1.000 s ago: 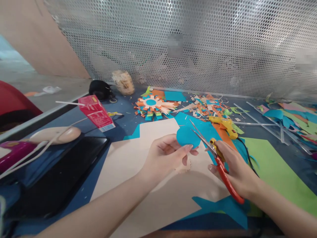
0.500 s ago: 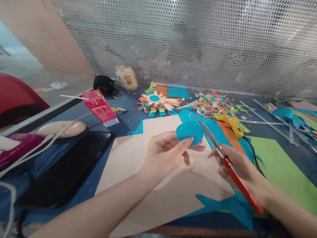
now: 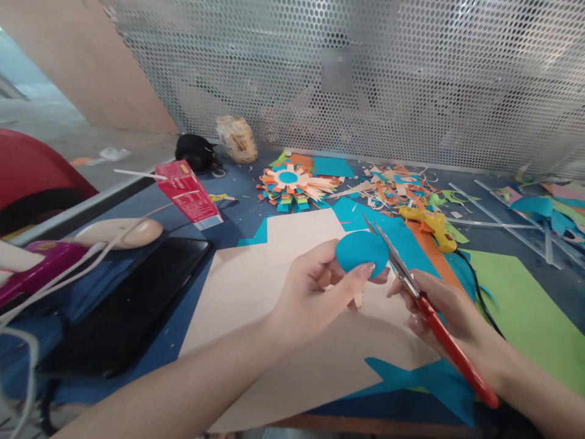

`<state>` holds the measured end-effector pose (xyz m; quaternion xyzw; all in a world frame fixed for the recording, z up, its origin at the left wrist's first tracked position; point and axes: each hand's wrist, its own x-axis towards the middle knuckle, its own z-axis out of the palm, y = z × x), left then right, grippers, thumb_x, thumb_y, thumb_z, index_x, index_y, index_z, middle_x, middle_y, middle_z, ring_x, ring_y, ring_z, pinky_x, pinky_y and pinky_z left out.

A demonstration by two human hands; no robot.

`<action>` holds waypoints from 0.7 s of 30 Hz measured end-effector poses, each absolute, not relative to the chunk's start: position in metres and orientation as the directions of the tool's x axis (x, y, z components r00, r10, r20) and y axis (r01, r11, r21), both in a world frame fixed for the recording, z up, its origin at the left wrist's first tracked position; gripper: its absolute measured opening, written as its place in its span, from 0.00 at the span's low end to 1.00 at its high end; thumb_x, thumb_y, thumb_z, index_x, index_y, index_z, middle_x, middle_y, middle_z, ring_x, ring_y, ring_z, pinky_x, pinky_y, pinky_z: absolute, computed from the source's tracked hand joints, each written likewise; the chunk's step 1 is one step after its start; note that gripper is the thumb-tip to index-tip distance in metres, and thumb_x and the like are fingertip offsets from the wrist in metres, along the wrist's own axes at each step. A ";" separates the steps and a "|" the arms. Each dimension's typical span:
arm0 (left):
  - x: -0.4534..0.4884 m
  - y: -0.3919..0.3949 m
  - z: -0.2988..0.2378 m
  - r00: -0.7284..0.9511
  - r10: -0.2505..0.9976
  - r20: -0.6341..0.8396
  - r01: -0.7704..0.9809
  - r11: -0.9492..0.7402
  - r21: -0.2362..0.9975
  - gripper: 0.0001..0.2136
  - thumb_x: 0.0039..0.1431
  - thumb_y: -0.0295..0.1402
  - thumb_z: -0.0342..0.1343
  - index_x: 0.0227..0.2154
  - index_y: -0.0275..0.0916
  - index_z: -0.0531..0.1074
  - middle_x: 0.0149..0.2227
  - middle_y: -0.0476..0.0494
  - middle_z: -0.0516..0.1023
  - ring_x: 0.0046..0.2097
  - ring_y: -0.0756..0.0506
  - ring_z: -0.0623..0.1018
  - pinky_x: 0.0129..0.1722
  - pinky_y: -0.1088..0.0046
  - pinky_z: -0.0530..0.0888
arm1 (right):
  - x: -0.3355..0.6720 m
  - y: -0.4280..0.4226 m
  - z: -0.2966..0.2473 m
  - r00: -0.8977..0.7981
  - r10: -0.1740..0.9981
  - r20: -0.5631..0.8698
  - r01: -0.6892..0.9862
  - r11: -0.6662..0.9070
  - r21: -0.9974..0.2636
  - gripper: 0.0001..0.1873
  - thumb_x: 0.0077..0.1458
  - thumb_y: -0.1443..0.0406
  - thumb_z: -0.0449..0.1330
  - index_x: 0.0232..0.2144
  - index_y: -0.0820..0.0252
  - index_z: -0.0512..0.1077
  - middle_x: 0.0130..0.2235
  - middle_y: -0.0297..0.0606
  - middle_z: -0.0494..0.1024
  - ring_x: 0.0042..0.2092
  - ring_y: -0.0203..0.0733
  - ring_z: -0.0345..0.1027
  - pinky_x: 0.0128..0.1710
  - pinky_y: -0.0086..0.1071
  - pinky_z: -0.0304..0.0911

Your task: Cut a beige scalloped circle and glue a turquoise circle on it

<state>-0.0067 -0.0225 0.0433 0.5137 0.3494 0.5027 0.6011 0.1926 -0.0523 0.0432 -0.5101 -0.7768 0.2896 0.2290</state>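
Observation:
My left hand [image 3: 320,286] pinches a small blue paper circle [image 3: 361,251] between thumb and fingers, held above a large cream sheet [image 3: 292,317]. My right hand [image 3: 445,311] grips red-handled scissors [image 3: 429,317], whose blades are nearly closed and point up-left, lying against the right edge of the circle. A scalloped cream cut-out is partly hidden under my left fingers.
A layered paper flower [image 3: 292,186] lies further back, with paper scraps [image 3: 388,189] and a yellow glue gun [image 3: 429,222] to its right. A red carton [image 3: 189,195], a black tablet [image 3: 123,311], green paper [image 3: 525,311] and a perforated metal screen [image 3: 365,79] surround the work spot.
The scissor blades have closed and the scissors now lie flatter along the circle's right edge. My left hand has turned the blue circle slightly. The view has shifted a little.

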 end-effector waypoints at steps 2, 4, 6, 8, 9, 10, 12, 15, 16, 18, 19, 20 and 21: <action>-0.008 -0.023 0.042 0.279 0.954 0.114 -0.195 -0.060 0.979 0.13 0.55 0.42 0.57 0.26 0.37 0.73 0.24 0.45 0.77 0.22 0.51 0.71 0.21 0.75 0.69 | 0.192 -0.052 0.043 -0.374 0.924 0.076 0.657 0.322 -0.682 0.16 0.61 0.51 0.47 0.37 0.55 0.66 0.28 0.34 0.66 0.28 0.39 0.59 0.25 0.32 0.57; -0.010 -0.022 0.041 0.274 0.950 0.146 -0.159 -0.105 0.982 0.15 0.58 0.42 0.53 0.23 0.37 0.73 0.22 0.47 0.73 0.23 0.52 0.69 0.23 0.76 0.67 | 0.192 -0.052 0.043 -0.372 0.924 0.084 0.649 0.324 -0.689 0.16 0.61 0.51 0.48 0.37 0.55 0.66 0.28 0.33 0.65 0.26 0.38 0.58 0.24 0.32 0.56; -0.011 -0.020 0.042 0.240 0.951 0.194 -0.133 -0.166 0.977 0.14 0.58 0.39 0.53 0.21 0.37 0.72 0.22 0.49 0.69 0.24 0.53 0.68 0.24 0.76 0.66 | 0.192 -0.052 0.043 -0.368 0.926 0.087 0.637 0.319 -0.702 0.16 0.60 0.51 0.48 0.37 0.55 0.66 0.28 0.32 0.64 0.26 0.38 0.57 0.24 0.32 0.56; -0.010 -0.019 0.044 0.190 0.962 0.195 -0.133 -0.172 0.976 0.12 0.57 0.36 0.56 0.20 0.37 0.71 0.21 0.51 0.67 0.24 0.53 0.67 0.23 0.77 0.64 | 0.192 -0.052 0.043 -0.362 0.928 0.085 0.626 0.309 -0.716 0.14 0.60 0.52 0.49 0.33 0.55 0.64 0.27 0.30 0.62 0.26 0.37 0.55 0.24 0.32 0.56; -0.010 -0.018 0.045 0.169 0.969 0.178 -0.158 -0.152 0.976 0.11 0.55 0.35 0.57 0.20 0.37 0.70 0.19 0.52 0.67 0.22 0.54 0.66 0.22 0.77 0.63 | 0.192 -0.052 0.043 -0.359 0.930 0.084 0.619 0.305 -0.724 0.15 0.59 0.52 0.49 0.30 0.55 0.62 0.26 0.30 0.60 0.26 0.37 0.54 0.24 0.32 0.55; -0.010 -0.017 0.046 0.157 0.975 0.158 -0.198 -0.126 0.972 0.10 0.54 0.34 0.59 0.20 0.37 0.69 0.18 0.52 0.67 0.21 0.54 0.66 0.20 0.78 0.62 | 0.192 -0.052 0.043 -0.357 0.930 0.085 0.611 0.301 -0.732 0.15 0.59 0.51 0.49 0.28 0.54 0.59 0.26 0.30 0.60 0.26 0.37 0.54 0.24 0.32 0.55; -0.008 -0.015 0.048 0.155 0.979 0.133 -0.301 -0.082 0.950 0.08 0.52 0.33 0.61 0.22 0.37 0.70 0.19 0.51 0.72 0.20 0.54 0.68 0.19 0.78 0.63 | 0.192 -0.051 0.043 -0.355 0.931 0.091 0.593 0.299 -0.748 0.18 0.59 0.50 0.49 0.26 0.54 0.55 0.27 0.30 0.61 0.27 0.38 0.55 0.24 0.32 0.55; -0.007 -0.014 0.049 0.174 0.979 0.111 -0.400 -0.032 0.916 0.07 0.49 0.33 0.64 0.24 0.36 0.72 0.25 0.47 0.78 0.21 0.53 0.71 0.19 0.78 0.66 | 0.192 -0.051 0.043 -0.350 0.933 0.083 0.595 0.290 -0.750 0.18 0.58 0.49 0.50 0.25 0.53 0.55 0.27 0.31 0.62 0.27 0.39 0.56 0.24 0.33 0.56; -0.007 -0.015 0.049 0.184 0.978 0.096 -0.410 -0.012 0.912 0.08 0.48 0.33 0.64 0.24 0.36 0.72 0.25 0.46 0.79 0.20 0.53 0.72 0.18 0.78 0.67 | 0.191 -0.051 0.043 -0.348 0.934 0.078 0.603 0.287 -0.744 0.18 0.57 0.49 0.50 0.26 0.53 0.55 0.27 0.31 0.63 0.26 0.38 0.56 0.23 0.33 0.56; -0.007 -0.016 0.049 0.219 0.973 0.075 -0.410 0.022 0.912 0.08 0.48 0.34 0.65 0.23 0.35 0.73 0.25 0.45 0.79 0.20 0.53 0.72 0.18 0.78 0.68 | 0.190 -0.052 0.044 -0.341 0.937 0.069 0.625 0.281 -0.728 0.17 0.57 0.50 0.51 0.26 0.54 0.56 0.27 0.31 0.63 0.26 0.38 0.56 0.24 0.33 0.57; -0.007 -0.017 0.049 0.238 0.969 0.073 -0.408 0.031 0.913 0.08 0.48 0.34 0.64 0.24 0.35 0.74 0.25 0.44 0.80 0.20 0.52 0.73 0.17 0.78 0.68 | 0.190 -0.052 0.045 -0.343 0.937 0.069 0.632 0.284 -0.721 0.16 0.57 0.51 0.51 0.26 0.54 0.57 0.27 0.31 0.63 0.26 0.38 0.57 0.24 0.33 0.58; -0.007 -0.018 0.049 0.252 0.965 0.075 -0.408 0.036 0.912 0.07 0.49 0.34 0.64 0.24 0.35 0.74 0.24 0.44 0.80 0.20 0.51 0.74 0.17 0.77 0.69 | 0.190 -0.052 0.046 -0.348 0.935 0.072 0.634 0.291 -0.717 0.15 0.57 0.52 0.52 0.27 0.54 0.59 0.27 0.31 0.64 0.27 0.38 0.58 0.25 0.33 0.59; -0.007 -0.019 0.048 0.262 0.962 0.078 -0.409 0.037 0.912 0.07 0.49 0.33 0.64 0.24 0.35 0.75 0.24 0.44 0.80 0.21 0.51 0.75 0.17 0.78 0.69 | 0.189 -0.053 0.047 -0.355 0.932 0.078 0.632 0.301 -0.714 0.14 0.57 0.52 0.52 0.27 0.55 0.60 0.28 0.32 0.65 0.28 0.38 0.59 0.26 0.33 0.59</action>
